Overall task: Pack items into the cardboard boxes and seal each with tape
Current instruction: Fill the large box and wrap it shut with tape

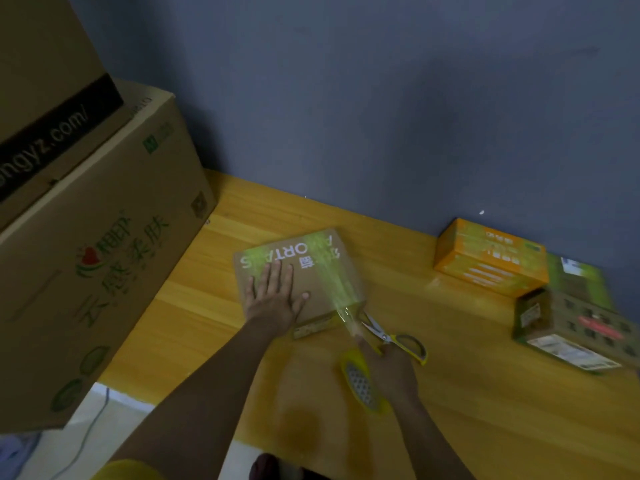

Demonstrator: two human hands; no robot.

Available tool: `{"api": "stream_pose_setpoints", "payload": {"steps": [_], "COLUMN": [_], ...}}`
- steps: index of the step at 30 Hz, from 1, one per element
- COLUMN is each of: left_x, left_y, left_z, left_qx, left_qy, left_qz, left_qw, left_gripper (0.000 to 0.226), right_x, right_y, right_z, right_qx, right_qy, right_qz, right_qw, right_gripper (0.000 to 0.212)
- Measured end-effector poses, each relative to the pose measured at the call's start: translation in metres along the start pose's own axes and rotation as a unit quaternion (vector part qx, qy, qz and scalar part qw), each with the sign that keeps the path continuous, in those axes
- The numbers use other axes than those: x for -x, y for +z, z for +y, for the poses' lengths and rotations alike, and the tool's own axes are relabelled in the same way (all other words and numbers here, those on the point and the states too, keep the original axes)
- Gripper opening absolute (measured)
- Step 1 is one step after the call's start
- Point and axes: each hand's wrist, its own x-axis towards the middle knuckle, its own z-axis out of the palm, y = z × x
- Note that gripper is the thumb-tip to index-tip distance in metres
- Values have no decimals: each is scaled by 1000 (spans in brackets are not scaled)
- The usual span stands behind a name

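Meanwhile, a small cardboard box (298, 271) lay closed on the wooden table (221, 327), its printed top facing up and a strip of clear tape (337, 285) running across its right side and over the near edge. The left hand (275, 296) pressed flat on the box top, fingers straight and slightly spread. Just nearer than the box's near right corner, the right hand (389, 367) gripped a yellow tape roll (362, 381), its fingers curled around the roll, with the tape stretched from there up to the box. Yellow-handled scissors (391, 336) lay on the table beside that hand, blades toward the box; whether the hand touched them could not be told. Well to the right of the box stood an orange carton (485, 258) by the blue wall (381, 98), and nearer than it a green-and-brown printed box (568, 320). To the left of the small box rose two large stacked cartons (104, 237).
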Motion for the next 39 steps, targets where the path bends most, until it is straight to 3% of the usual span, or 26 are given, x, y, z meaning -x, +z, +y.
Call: {"api": "stream_pose_setpoints", "payload": {"steps": [5, 8, 10, 14, 19, 23, 26, 27, 32, 39], "left_x": [2, 2, 9, 19, 14, 15, 14, 12, 3, -33], "left_y": [-7, -16, -9, 4, 8, 11, 2, -1, -28, -92], "left_z": [2, 7, 15, 22, 12, 10, 14, 15, 11, 5], "left_qx": [-1, 7, -73, -140, -151, -160, -144, -145, -170, -74], "left_qy": [6, 27, 75, 115, 131, 136, 124, 122, 145, 123], "left_qz": [-27, -85, -67, 6, 16, 5, 13, 17, 4, -35], "left_qw": [1000, 996, 992, 983, 980, 978, 982, 982, 975, 989], "left_gripper": [78, 106, 117, 102, 82, 81, 79, 79, 73, 68], "right_x": [-8, -18, -25, -26, -13, 2, 8, 11, 20, 21], "right_y": [15, 17, 16, 7, 7, 4, -6, -12, -44, -95], "right_z": [-7, -20, -26, -30, -14, -1, 1, 0, -16, -80], "right_qx": [27, 50, 44, 5, 9, -30, -56, -55, -76, -179], "right_qy": [19, 45, 52, 44, 34, 17, 8, 0, -67, -146], "right_qz": [-12, -28, -45, -71, -76, -57, -46, -39, -6, 1], "right_qw": [999, 997, 997, 997, 996, 998, 997, 998, 995, 973], "right_gripper": [57, 56, 57, 56, 58, 52, 77, 77, 67, 37]}}
